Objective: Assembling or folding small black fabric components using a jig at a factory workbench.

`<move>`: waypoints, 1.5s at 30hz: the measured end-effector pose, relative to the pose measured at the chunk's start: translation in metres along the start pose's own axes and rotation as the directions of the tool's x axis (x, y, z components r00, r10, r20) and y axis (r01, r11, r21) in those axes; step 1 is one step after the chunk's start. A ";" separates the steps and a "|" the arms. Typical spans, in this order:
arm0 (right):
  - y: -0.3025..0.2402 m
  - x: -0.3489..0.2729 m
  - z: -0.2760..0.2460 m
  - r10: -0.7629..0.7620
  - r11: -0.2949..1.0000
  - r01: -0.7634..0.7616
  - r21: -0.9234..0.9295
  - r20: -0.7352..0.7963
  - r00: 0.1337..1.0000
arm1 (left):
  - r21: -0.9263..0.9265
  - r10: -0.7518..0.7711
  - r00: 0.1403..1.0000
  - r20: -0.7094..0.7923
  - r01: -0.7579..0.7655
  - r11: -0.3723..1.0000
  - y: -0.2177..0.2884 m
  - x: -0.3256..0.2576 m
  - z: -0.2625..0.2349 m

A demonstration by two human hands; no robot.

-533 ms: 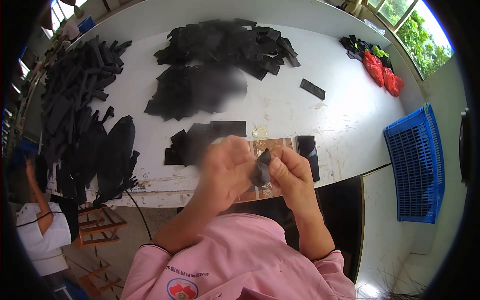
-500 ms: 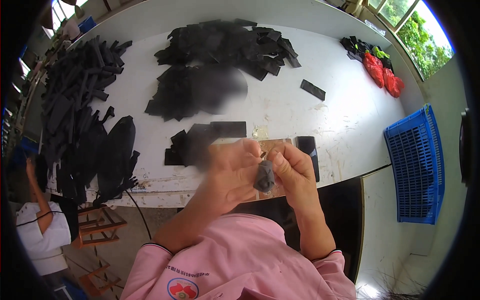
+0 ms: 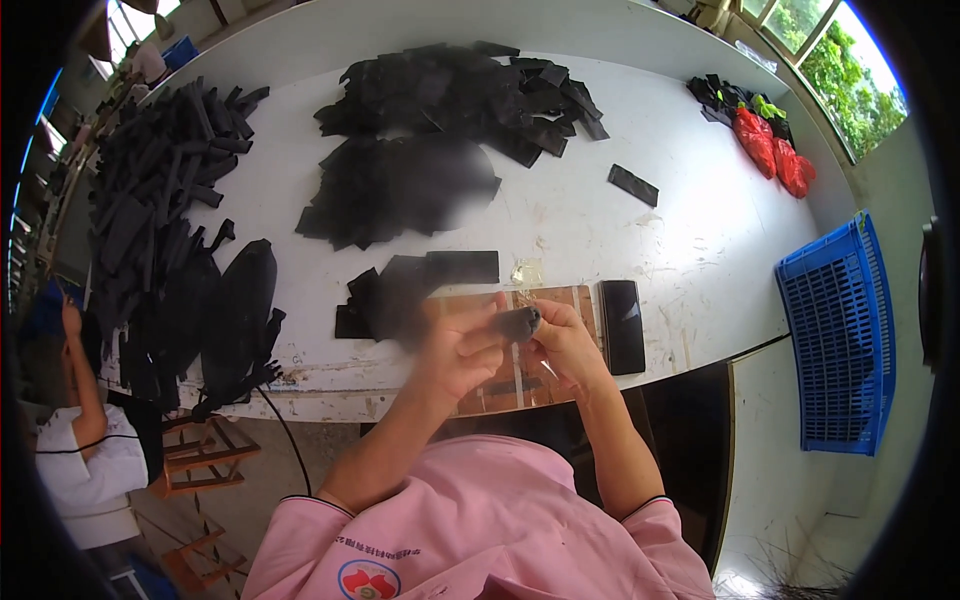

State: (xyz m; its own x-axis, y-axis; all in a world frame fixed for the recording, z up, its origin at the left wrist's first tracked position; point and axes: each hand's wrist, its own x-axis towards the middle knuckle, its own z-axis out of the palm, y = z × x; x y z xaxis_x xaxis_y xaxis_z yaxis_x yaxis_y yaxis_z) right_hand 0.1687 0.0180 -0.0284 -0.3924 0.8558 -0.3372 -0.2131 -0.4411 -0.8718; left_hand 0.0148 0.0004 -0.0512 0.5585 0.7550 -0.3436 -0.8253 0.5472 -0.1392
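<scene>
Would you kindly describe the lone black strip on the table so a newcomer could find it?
Start at the white table and find the red bags at its far right corner. Nearer, left of them, lies the black strip, flat and alone, apart from the heaped black pieces.

A pink short-sleeved shirt [image 3: 480, 530] of soft cloth is worn. Each sleeve is edged with a thin dark line and a thin white line. A small round badge [image 3: 367, 580] in red, white and blue is seen on the chest, and both forearms and hands are left bare.
</scene>
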 end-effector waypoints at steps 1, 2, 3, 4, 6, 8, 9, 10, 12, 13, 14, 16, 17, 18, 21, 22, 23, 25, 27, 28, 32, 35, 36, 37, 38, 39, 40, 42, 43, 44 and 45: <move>0.004 0.000 0.000 0.070 0.998 -0.070 -0.008 -0.023 0.997 | 0.171 0.052 0.997 0.058 -0.062 0.983 -0.001 -0.003 -0.007; 0.017 0.002 -0.009 0.103 0.995 -0.103 0.011 -0.023 0.994 | 0.338 0.084 0.988 0.127 -0.122 0.933 0.000 -0.002 -0.011; 0.018 0.000 -0.008 0.077 0.997 -0.077 0.015 0.004 0.997 | 0.363 0.072 0.991 0.109 -0.107 0.925 0.000 -0.003 -0.017; 0.022 -0.003 -0.011 0.082 0.996 -0.081 0.040 -0.008 0.997 | 0.384 0.052 0.995 0.089 -0.083 0.920 -0.003 -0.002 -0.019; 0.025 -0.007 -0.011 0.030 0.996 -0.031 -0.083 -0.019 0.999 | 0.438 0.066 0.993 0.094 -0.101 0.893 -0.005 -0.007 -0.011; 0.022 -0.010 -0.008 0.010 0.999 -0.011 -0.032 -0.029 1.000 | 0.461 0.074 0.981 0.179 -0.150 0.875 -0.007 -0.013 -0.001; 0.014 -0.010 -0.005 0.005 0.999 -0.006 -0.035 -0.015 1.000 | 0.406 0.048 0.982 0.185 -0.121 0.906 -0.011 -0.019 0.006; 0.005 -0.014 -0.001 -0.065 0.994 0.067 -0.090 0.024 0.998 | 0.348 0.016 0.982 0.190 -0.083 0.934 -0.014 -0.022 0.013; 0.003 -0.010 0.000 -0.133 0.980 0.141 -0.140 0.068 0.989 | 0.425 0.057 0.975 0.216 -0.146 0.893 -0.012 -0.020 0.012; 0.012 -0.004 -0.004 -0.081 0.982 0.092 -0.162 0.073 0.994 | 0.522 0.125 0.981 0.149 -0.186 0.832 -0.008 -0.018 0.005; 0.017 0.000 -0.009 -0.037 0.981 0.050 -0.190 0.071 0.997 | 0.615 0.194 0.976 0.096 -0.212 0.759 -0.006 -0.013 -0.001; 0.027 0.001 -0.012 0.028 0.996 -0.024 -0.090 0.041 0.999 | 0.607 0.162 0.980 0.119 -0.201 0.769 -0.005 -0.011 -0.014; 0.029 0.002 -0.012 0.021 0.999 -0.020 -0.029 0.009 1.000 | 0.599 0.133 0.982 0.135 -0.187 0.778 -0.004 -0.010 -0.018; 0.028 0.002 -0.012 0.014 0.999 -0.013 0.031 -0.023 1.000 | 0.600 0.132 0.981 0.139 -0.190 0.777 -0.006 -0.007 -0.019; 0.027 0.003 -0.014 -0.024 0.999 0.025 -0.046 0.023 0.999 | 0.916 0.512 0.769 0.382 -0.389 -0.099 -0.015 -0.010 0.000; 0.028 0.003 -0.016 -0.073 0.990 0.077 -0.122 0.033 0.997 | 0.820 0.495 0.654 0.572 -0.464 -0.336 -0.016 -0.013 0.014; 0.027 0.002 -0.015 -0.077 0.989 0.079 -0.124 0.024 0.997 | 0.670 0.429 0.520 0.739 -0.496 -0.552 -0.014 -0.014 0.023; 0.022 -0.003 -0.011 -0.210 0.949 0.185 -0.255 -0.073 0.975 | 0.597 0.302 0.534 0.789 -0.554 -0.580 -0.007 -0.014 0.030; 0.018 -0.009 -0.012 -0.383 0.866 0.336 -0.369 -0.060 0.922 | 0.520 0.172 0.536 0.826 -0.609 -0.599 -0.009 -0.016 0.031; 0.014 -0.014 -0.013 -0.540 0.748 0.464 -0.475 -0.029 0.841 | 0.599 0.237 0.570 0.787 -0.612 -0.517 -0.012 -0.016 0.030; -0.027 -0.031 0.008 -0.630 0.041 0.531 -0.846 0.391 0.671 | 0.757 0.505 0.693 0.515 -0.643 0.111 -0.023 -0.021 0.019; -0.022 -0.025 0.009 -0.519 -0.014 0.405 -0.914 0.353 0.779 | 0.774 0.578 0.652 0.490 -0.631 0.056 -0.018 -0.023 0.014; -0.012 -0.023 0.005 -0.447 -0.023 0.365 -0.931 0.336 0.829 | 0.797 0.559 0.658 0.504 -0.604 -0.007 -0.016 -0.024 0.009; 0.009 -0.017 -0.008 -0.527 0.196 0.474 -0.858 0.316 0.789 | 0.802 0.488 0.708 0.510 -0.596 0.026 -0.015 -0.021 0.003; 0.014 -0.018 -0.010 -0.516 0.211 0.461 -0.862 0.302 0.801 | 0.812 0.488 0.721 0.493 -0.582 0.040 -0.018 -0.020 0.007; 0.016 -0.017 -0.009 -0.543 0.194 0.442 -0.876 0.280 0.792 | 0.780 0.423 0.766 0.483 -0.596 0.190 -0.021 -0.019 0.017; 0.016 -0.013 -0.007 -0.574 0.173 0.427 -0.888 0.261 0.776 | 0.733 0.354 0.799 0.486 -0.593 0.332 -0.020 -0.017 0.024; 0.007 -0.018 0.001 -0.558 0.235 0.399 -0.886 0.213 0.802 | 0.732 0.327 0.806 0.493 -0.587 0.345 -0.017 -0.010 0.023; 0.001 -0.022 0.001 -0.537 0.243 0.395 -0.886 0.216 0.815 | 0.772 0.290 0.832 0.473 -0.550 0.318 -0.018 -0.009 0.030; -0.001 -0.024 0.001 -0.516 0.249 0.392 -0.886 0.221 0.828 | 0.809 0.254 0.855 0.452 -0.513 0.287 -0.017 -0.008 0.034; 0.004 -0.021 0.000 -0.515 0.250 0.395 -0.884 0.224 0.828 | 0.809 0.258 0.854 0.451 -0.514 0.285 -0.016 -0.006 0.037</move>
State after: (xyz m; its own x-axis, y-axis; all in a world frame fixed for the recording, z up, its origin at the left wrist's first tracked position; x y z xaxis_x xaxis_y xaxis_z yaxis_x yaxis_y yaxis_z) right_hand 0.1765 -0.0017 -0.0249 -0.4159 0.8746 0.2493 0.5825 0.4667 -0.6655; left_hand 0.0272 0.0004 -0.0126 0.3012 0.9493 0.0897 -0.4554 0.0606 0.8882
